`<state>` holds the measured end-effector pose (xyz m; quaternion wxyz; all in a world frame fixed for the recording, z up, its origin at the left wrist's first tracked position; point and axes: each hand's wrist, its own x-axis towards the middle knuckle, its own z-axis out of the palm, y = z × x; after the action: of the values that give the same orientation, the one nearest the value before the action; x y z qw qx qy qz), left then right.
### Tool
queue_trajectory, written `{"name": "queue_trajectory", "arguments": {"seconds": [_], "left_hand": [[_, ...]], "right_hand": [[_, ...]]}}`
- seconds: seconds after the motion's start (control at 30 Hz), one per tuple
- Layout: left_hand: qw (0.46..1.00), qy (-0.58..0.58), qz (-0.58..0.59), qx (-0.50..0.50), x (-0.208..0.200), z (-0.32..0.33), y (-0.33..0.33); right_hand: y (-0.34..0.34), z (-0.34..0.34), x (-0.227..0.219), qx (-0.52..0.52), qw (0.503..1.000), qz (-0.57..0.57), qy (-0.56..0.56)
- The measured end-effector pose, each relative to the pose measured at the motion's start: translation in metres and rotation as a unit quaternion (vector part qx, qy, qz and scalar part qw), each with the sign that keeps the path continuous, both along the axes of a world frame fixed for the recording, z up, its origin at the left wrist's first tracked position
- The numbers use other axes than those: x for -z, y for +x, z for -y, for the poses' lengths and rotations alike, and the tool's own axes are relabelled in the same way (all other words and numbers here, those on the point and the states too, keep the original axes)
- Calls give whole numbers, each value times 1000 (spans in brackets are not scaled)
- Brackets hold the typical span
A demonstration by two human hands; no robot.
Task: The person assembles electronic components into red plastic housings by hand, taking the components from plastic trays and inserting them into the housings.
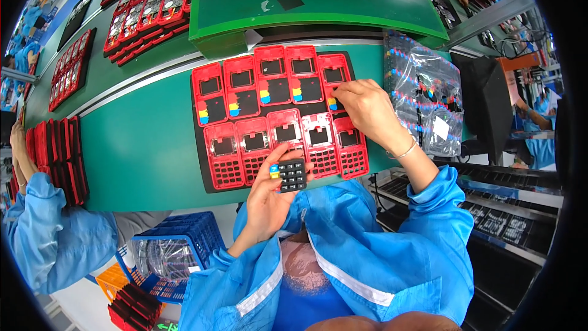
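Observation:
My left hand (262, 207) holds a black rubber keypad (293, 175) with blue and yellow keys along one side, just over the table's near edge. A black tray (209, 178) bears two rows of red plastic housings (239, 67). In the upper row, black pieces with yellow and blue ends lie in the lower openings; the near row shows bare key-hole grids. My right hand (372, 113) is at the far-right upper housing (332, 63), its fingertips pinched beside the yellow-and-blue end there. What they grip is hidden by the fingers.
To the right lies a clear plastic bag (422, 79) of similar keypads. A raised green shelf (318, 15) runs behind the tray. On the left, a co-worker's hand (19, 144) is by stacked red housings (58, 159); a blue crate (202, 239) stands below the table.

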<state>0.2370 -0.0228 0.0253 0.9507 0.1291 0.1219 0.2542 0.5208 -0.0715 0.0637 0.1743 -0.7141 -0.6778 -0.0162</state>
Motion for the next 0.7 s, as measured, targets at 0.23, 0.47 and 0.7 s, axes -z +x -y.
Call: {"name": "queue_trajectory", "arguments": {"seconds": [0.23, 0.47, 0.7], "left_hand": [[992, 63, -97, -46, 0, 6, -9], [992, 36, -74, -91, 26, 17, -66], [992, -37, -20, -121, 45, 17, -101]], "right_hand": [[-96, -3, -40, -150, 948, -267, -86], [-138, -11, -38, -115, 924, -355, -83], [-188, -13, -9, -196, 947, -254, 29]]}}
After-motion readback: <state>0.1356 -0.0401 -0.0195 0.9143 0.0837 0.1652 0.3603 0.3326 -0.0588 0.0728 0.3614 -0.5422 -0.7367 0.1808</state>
